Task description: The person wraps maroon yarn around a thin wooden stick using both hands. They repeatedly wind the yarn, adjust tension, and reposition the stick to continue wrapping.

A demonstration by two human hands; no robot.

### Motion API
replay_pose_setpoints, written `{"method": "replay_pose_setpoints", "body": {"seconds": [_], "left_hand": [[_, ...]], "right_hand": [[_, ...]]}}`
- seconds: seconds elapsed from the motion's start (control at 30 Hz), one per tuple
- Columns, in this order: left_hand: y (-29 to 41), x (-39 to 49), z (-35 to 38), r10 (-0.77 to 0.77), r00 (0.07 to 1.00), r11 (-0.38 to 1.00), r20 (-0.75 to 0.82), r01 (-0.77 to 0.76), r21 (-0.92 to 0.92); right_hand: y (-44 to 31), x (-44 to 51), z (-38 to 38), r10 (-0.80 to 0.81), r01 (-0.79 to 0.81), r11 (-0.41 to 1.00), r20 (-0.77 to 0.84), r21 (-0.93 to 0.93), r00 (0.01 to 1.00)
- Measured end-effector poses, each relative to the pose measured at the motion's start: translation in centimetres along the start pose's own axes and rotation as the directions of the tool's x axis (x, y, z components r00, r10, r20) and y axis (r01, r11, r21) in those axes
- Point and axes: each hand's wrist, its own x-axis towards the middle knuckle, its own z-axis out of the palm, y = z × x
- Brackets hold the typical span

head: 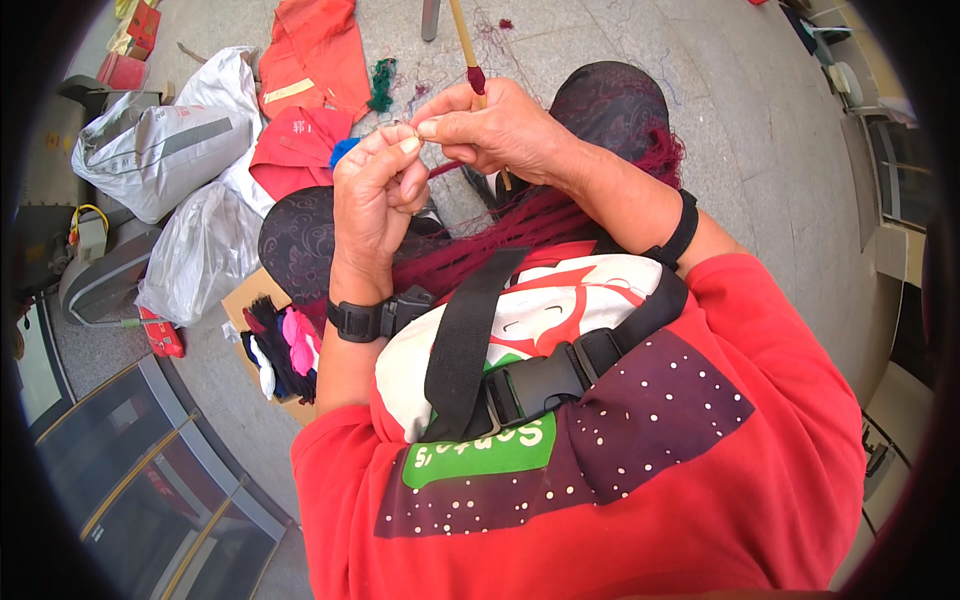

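Above my knees, the fingertips of my left hand (379, 176) and my right hand (506, 131) meet, pinching something thin and tiny, perhaps a strand end. A bamboo stick (463, 34) with dark red yarn (476, 79) wound on it passes through my right hand, held against the palm; its lower end shows below the hand. Dark red netted yarn (480, 240) lies across my lap and over the knee on the right. A taut dark red strand runs between my hands. Some of the held material is hidden by my fingers.
A cardboard box (259, 289) with bundles of coloured yarn stands beside my left knee. White sacks (169, 150), a clear plastic bag (201, 251) and red cloth (311, 56) lie at the upper left. Green yarn (382, 85) and loose threads are on the tiled floor.
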Motion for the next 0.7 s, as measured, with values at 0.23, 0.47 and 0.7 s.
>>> {"method": "replay_pose_setpoints", "body": {"seconds": [0.23,0.47,0.7], "left_hand": [[-0.11,0.06,-0.12,-0.018,1.000,1.000,0.000,0.018,0.001],[-0.04,-0.12,-0.26,-0.042,0.999,0.998,-0.003,0.042,0.037],[0.10,-0.22,-0.35,-0.082,0.997,0.992,-0.014,0.083,0.095]], "right_hand": [[0.05,-0.10,0.17,-0.010,0.010,1.000,-0.028,-0.002,1.000],[0.15,0.11,-0.22,-0.006,0.007,0.996,0.022,-0.085,1.000],[-0.29,-0.05,-0.36,0.024,-0.022,0.993,0.016,-0.114,1.000]]}}
